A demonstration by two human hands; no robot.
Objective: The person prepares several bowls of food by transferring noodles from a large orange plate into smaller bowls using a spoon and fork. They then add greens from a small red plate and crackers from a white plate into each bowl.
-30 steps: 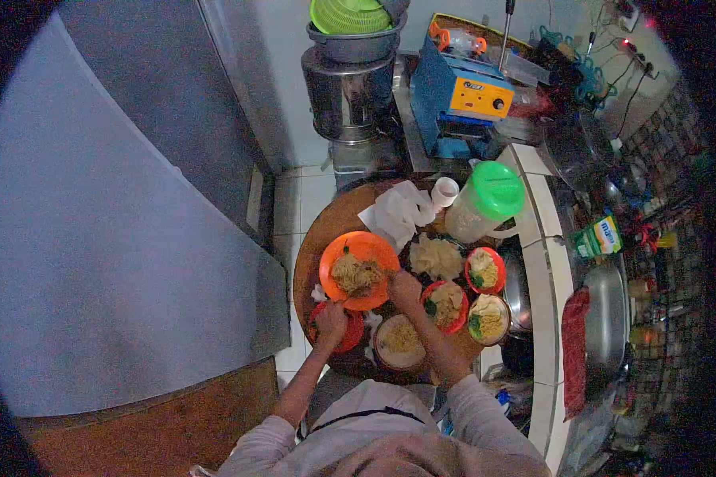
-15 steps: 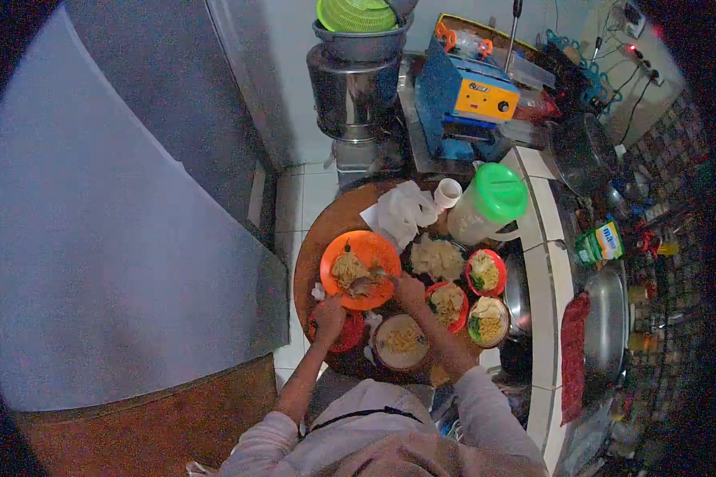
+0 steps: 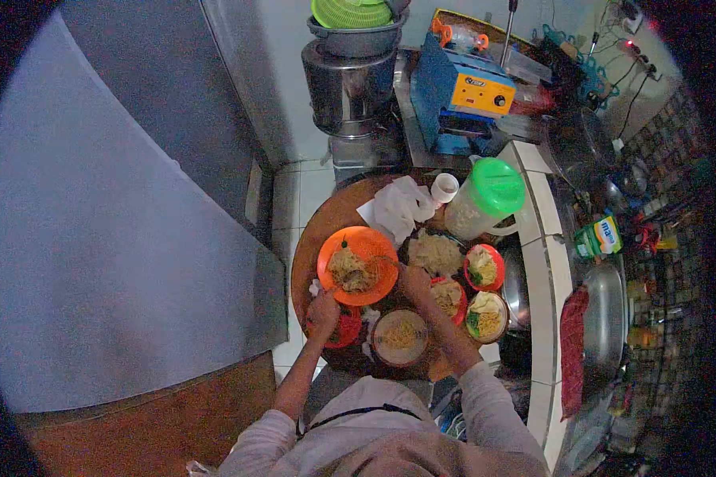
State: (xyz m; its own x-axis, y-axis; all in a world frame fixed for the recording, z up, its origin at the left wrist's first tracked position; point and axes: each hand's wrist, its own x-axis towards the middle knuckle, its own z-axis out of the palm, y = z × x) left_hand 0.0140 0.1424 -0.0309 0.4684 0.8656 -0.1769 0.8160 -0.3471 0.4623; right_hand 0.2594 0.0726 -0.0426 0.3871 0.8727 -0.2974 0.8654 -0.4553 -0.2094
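An orange plate (image 3: 359, 243) with a heap of noodles (image 3: 348, 272) lies on a round wooden table (image 3: 326, 221). My right hand (image 3: 414, 280) is at the plate's right edge, gripping a fork (image 3: 382, 260) that reaches into the noodles. My left hand (image 3: 324, 310) rests on a small red bowl (image 3: 344, 327) just below the plate. Around my hands sit several bowls of noodles and greens: a tan one (image 3: 400, 337), red ones (image 3: 485, 266) and another (image 3: 488, 316).
A green-lidded jug (image 3: 485, 199), a white cup (image 3: 444, 188) and crumpled white paper (image 3: 399, 204) stand at the table's far side. Behind are a steel pot with a green colander (image 3: 350, 56) and a blue machine (image 3: 461, 91). A tiled counter (image 3: 547, 262) with pans runs along the right.
My right hand has shifted slightly right and the fork now lifts noodles at the plate's right side. The left hand stays on the red bowl.
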